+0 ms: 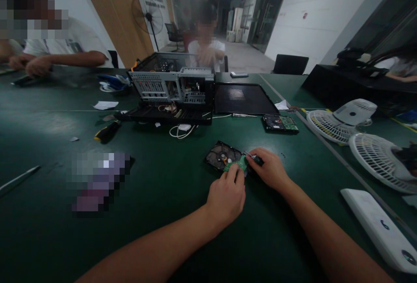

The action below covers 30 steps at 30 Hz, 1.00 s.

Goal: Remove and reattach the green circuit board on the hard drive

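Note:
A black hard drive (219,155) lies on the green table (163,213) with its underside up. A small green circuit board (237,163) rests on its near right corner. My left hand (227,195) is closed, its fingertips pressing on the near edge of that board. My right hand (269,169) is closed around a small screwdriver (252,156), whose metal tip points left onto the board.
An opened computer case (172,85) stands further back with loose cables, a black side panel (243,98) and a second hard drive (280,123) to its right. A yellow-black screwdriver (107,131) lies left. Two white fans (358,131) and a white bar (379,226) sit right. Other people sit around.

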Each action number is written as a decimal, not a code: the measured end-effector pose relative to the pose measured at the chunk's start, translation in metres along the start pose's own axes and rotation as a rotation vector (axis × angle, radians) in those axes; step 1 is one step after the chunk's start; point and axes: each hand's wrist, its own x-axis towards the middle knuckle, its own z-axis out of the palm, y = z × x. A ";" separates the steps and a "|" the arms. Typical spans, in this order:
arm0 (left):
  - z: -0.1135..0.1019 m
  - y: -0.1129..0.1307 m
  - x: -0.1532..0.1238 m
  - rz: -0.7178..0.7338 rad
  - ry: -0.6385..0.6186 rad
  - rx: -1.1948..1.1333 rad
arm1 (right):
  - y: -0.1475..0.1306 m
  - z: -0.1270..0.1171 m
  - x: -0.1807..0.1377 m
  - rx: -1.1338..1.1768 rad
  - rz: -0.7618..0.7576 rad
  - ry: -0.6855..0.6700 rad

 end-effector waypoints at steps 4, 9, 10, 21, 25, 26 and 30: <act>0.000 0.000 0.000 0.002 -0.005 0.004 | 0.001 0.003 0.000 -0.014 0.022 0.017; 0.001 0.001 0.001 -0.010 -0.022 0.005 | 0.000 0.005 0.001 -0.018 0.028 0.043; 0.001 0.001 0.001 -0.013 -0.026 0.005 | 0.000 0.005 0.001 -0.013 0.023 0.043; 0.001 0.000 0.001 -0.011 -0.027 -0.001 | -0.001 -0.005 0.001 0.075 0.096 0.097; 0.001 0.000 0.001 -0.006 -0.018 0.004 | 0.010 -0.010 0.001 0.001 0.293 0.190; 0.001 0.000 0.001 -0.007 -0.019 0.003 | 0.014 -0.010 0.001 -0.002 0.319 0.202; 0.001 0.000 0.000 -0.010 -0.007 -0.010 | 0.026 -0.007 0.001 0.036 0.352 0.229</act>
